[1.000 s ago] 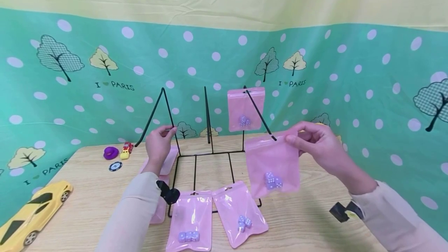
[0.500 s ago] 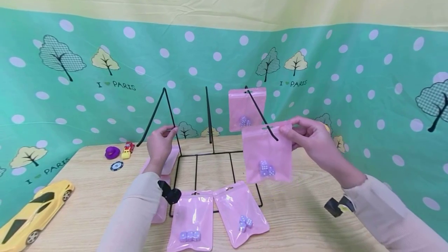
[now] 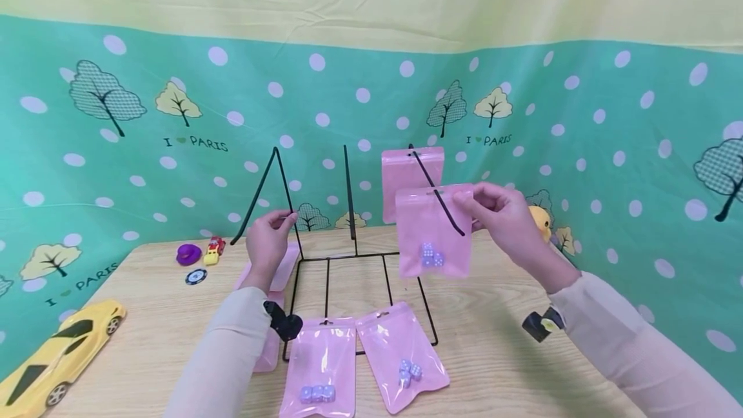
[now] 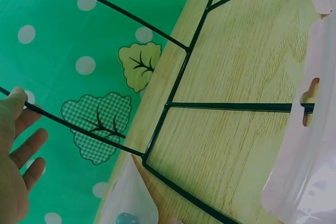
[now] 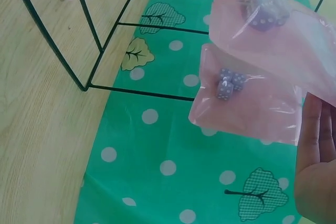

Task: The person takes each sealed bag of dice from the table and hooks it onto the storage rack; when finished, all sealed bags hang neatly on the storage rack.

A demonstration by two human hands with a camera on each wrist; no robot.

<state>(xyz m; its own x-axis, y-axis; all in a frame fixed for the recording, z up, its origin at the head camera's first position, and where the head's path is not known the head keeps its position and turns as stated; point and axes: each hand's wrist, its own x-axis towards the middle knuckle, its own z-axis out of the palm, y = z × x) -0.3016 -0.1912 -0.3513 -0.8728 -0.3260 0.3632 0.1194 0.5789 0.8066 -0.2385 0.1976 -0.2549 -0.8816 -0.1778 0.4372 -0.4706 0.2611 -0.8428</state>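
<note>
My right hand (image 3: 502, 218) pinches the top right corner of a pink zip bag (image 3: 415, 228) with lilac dice in it. The right prong of a black wire rack (image 3: 354, 255) passes through that bag's hang hole, its tip sticking out in front. Behind it, a second pink bag (image 3: 395, 176) hangs farther back on the same prong; its dice show in the right wrist view (image 5: 231, 82). At the rack's left upright, my left hand (image 3: 268, 240) pinches the wire between thumb and finger, its other fingers loosely bent in the left wrist view.
Two pink dice bags, a left one (image 3: 319, 357) and a tilted right one (image 3: 400, 347), lie at the rack's front. More pink bags (image 3: 281, 273) lie under my left arm. A yellow toy car (image 3: 69, 347), purple hat (image 3: 188, 254), small red car (image 3: 215, 249) and chip (image 3: 196, 276) are left.
My right hand has moved left and back, sliding the bag onto the right prong through its hole and along it. The left hand stays on the rack's upright.
</note>
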